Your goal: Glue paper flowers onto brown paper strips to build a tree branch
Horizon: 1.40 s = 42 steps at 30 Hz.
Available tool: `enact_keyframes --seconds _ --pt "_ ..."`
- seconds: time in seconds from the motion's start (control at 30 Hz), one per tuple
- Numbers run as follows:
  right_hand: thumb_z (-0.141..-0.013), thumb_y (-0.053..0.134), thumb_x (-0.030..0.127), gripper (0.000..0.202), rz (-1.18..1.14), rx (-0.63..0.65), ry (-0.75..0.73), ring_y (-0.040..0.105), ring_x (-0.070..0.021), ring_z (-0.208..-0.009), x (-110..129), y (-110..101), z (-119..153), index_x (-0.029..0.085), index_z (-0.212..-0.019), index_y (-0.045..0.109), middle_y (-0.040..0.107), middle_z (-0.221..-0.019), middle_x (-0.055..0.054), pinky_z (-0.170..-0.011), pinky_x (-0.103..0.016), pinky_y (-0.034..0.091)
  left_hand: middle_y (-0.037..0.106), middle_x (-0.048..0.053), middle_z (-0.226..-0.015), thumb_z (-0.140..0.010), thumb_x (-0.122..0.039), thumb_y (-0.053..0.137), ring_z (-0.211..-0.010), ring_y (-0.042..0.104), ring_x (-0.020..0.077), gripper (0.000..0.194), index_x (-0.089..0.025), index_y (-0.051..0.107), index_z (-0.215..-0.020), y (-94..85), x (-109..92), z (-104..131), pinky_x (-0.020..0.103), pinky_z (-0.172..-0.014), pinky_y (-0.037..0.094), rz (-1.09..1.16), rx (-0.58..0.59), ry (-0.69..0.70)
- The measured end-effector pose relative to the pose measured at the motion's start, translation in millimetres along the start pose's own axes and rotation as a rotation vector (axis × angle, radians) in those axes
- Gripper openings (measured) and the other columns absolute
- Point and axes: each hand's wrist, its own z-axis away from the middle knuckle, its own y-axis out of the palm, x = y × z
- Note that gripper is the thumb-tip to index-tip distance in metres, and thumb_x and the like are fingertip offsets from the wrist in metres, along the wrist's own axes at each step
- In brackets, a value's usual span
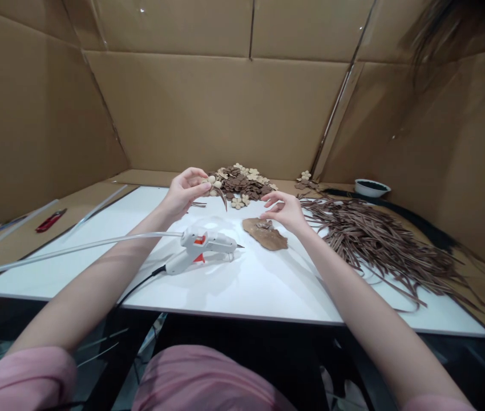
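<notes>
My left hand (189, 191) pinches a cream flower piece (214, 185) with a thin brown strip hanging from it, left of the flower pile. Above a flat brown irregular piece (270, 237), my right hand (283, 210) hovers with fingers curved and thumb apart; nothing shows between them. A small greyish lump sits on top of the brown piece. The white glue gun (208, 245) lies on the white board between my forearms, its nozzle toward the brown piece and a long clear stick in its back.
Brown and cream flower shapes (245, 181) are heaped at the back. Long brown strips (375, 242) cover the right side, with a white bowl (371, 188) behind. A red cutter (51, 220) and clear sticks lie left. Cardboard walls (212, 108) surround the table.
</notes>
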Motion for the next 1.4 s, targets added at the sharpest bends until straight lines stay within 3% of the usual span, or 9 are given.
enact_keyframes --seconds 0.1,0.2,0.33,0.57,0.67,0.9,1.0,1.2,1.4 --pt "-0.055 0.085 0.035 0.043 0.028 -0.014 -0.025 0.065 -0.0173 -0.06 6 1 3 0.015 -0.09 0.069 0.07 -0.075 -0.005 -0.056 -0.026 0.049 0.066 0.0 -0.072 -0.066 -0.019 0.084 -0.065 0.063 0.0085 0.031 -0.016 0.062 -0.088 0.6 -1 0 0.019 -0.063 0.051 -0.004 0.0 -0.005" --pt "-0.073 0.073 0.046 0.035 0.026 0.013 -0.052 0.067 -0.0188 -0.06 12 3 5 0.016 -0.09 0.068 0.067 -0.063 -0.004 -0.058 -0.027 0.049 0.066 0.0 -0.071 -0.066 -0.02 0.084 -0.064 0.062 0.0084 0.03 -0.016 0.062 -0.087 1.4 -2 0 0.018 -0.062 0.051 -0.017 -0.013 -0.005" --pt "-0.085 0.06 0.047 0.033 -0.009 0.044 -0.078 0.07 -0.0199 -0.066 14 3 6 0.016 -0.097 0.067 0.067 -0.065 -0.004 -0.06 -0.027 0.051 0.065 -0.001 -0.071 -0.066 -0.019 0.084 -0.063 0.061 0.0076 0.03 -0.016 0.062 -0.087 1.9 -3 0 0.017 -0.061 0.049 -0.018 -0.02 -0.008" --pt "-0.07 0.07 0.025 0.03 -0.078 0.051 -0.088 0.071 -0.0196 -0.077 10 -1 3 0.017 -0.098 0.066 0.07 -0.095 -0.008 -0.075 -0.034 0.058 0.065 0.0 -0.072 -0.064 -0.02 0.085 -0.064 0.062 0.0084 0.033 -0.016 0.061 -0.087 2.5 -5 1 0.019 -0.063 0.051 0.006 -0.014 -0.011" --pt "-0.063 0.077 0.026 0.032 -0.082 0.028 -0.084 0.07 -0.0207 -0.08 9 -3 2 0.016 -0.092 0.068 0.071 -0.086 -0.007 -0.08 -0.036 0.057 0.065 0.0 -0.071 -0.063 -0.02 0.086 -0.065 0.062 0.0083 0.035 -0.015 0.061 -0.087 3.3 -7 1 0.019 -0.063 0.051 0.018 -0.015 -0.011" --pt "-0.05 0.088 0.042 0.051 -0.084 -0.026 -0.025 0.061 -0.016 -0.055 8 -5 0 0.015 -0.088 0.069 0.067 -0.063 -0.003 -0.054 -0.028 0.05 0.066 -0.001 -0.071 -0.062 -0.02 0.087 -0.065 0.063 0.0088 0.036 -0.015 0.061 -0.086 5.3 -8 1 0.02 -0.065 0.051 0.021 -0.028 -0.019" --pt "-0.054 0.087 0.042 0.046 -0.077 -0.016 -0.024 0.063 -0.0174 -0.056 8 -5 0 0.015 -0.087 0.07 0.069 -0.063 -0.004 -0.057 -0.03 0.052 0.066 0.0 -0.072 -0.062 -0.02 0.087 -0.066 0.063 0.0089 0.035 -0.015 0.061 -0.086 5.6 -8 2 0.021 -0.066 0.051 0.019 -0.024 -0.013" --pt "-0.064 0.076 0.032 0.025 -0.124 0.054 -0.013 0.072 -0.024 -0.076 7 -6 -1 0.017 -0.083 0.073 0.074 -0.077 -0.008 -0.077 -0.038 0.057 0.066 0.0 -0.072 -0.063 -0.019 0.086 -0.065 0.061 0.0082 0.034 -0.015 0.062 -0.086 5.4 -9 2 0.019 -0.062 0.049 0.021 -0.021 -0.006" --pt "-0.075 0.067 0.036 0.029 -0.157 0.141 -0.04 0.073 -0.0226 -0.077 11 -8 1 0.015 -0.095 0.071 0.075 -0.083 -0.009 -0.075 -0.038 0.057 0.065 0.0 -0.07 -0.064 -0.019 0.086 -0.063 0.06 0.0081 0.032 -0.015 0.062 -0.086 4.6 -9 2 0.019 -0.061 0.049 0.02 -0.017 -0.005"
